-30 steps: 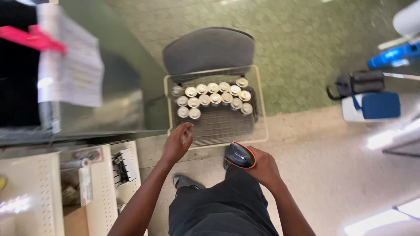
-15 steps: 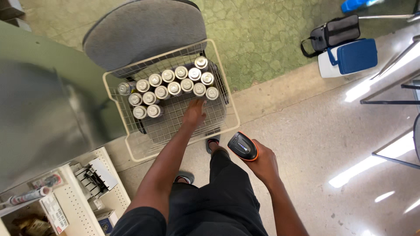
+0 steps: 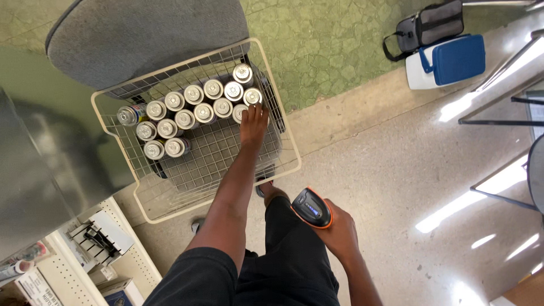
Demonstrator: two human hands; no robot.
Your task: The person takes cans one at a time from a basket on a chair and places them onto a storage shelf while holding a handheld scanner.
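Observation:
A cream wire basket (image 3: 288,152) rests on a grey chair seat and holds several silver cans (image 3: 194,113) standing in rows along its far side. My left hand (image 3: 253,123) reaches down into the basket, fingers spread, fingertips touching the cans at the right end of the rows. My right hand (image 3: 340,232) hangs beside my thigh and grips a black and orange handheld scanner (image 3: 311,207).
The grey chair back (image 3: 147,34) rises behind the basket. A blue and white cooler (image 3: 447,61) and a black bag (image 3: 425,27) sit on the floor at upper right. White shelving (image 3: 96,249) with small items stands at lower left. Metal furniture legs (image 3: 498,113) are at right.
My left hand has gone from above the basket's near edge down into it, onto the cans at the right. The view has drawn closer. The scanner stays in my right hand.

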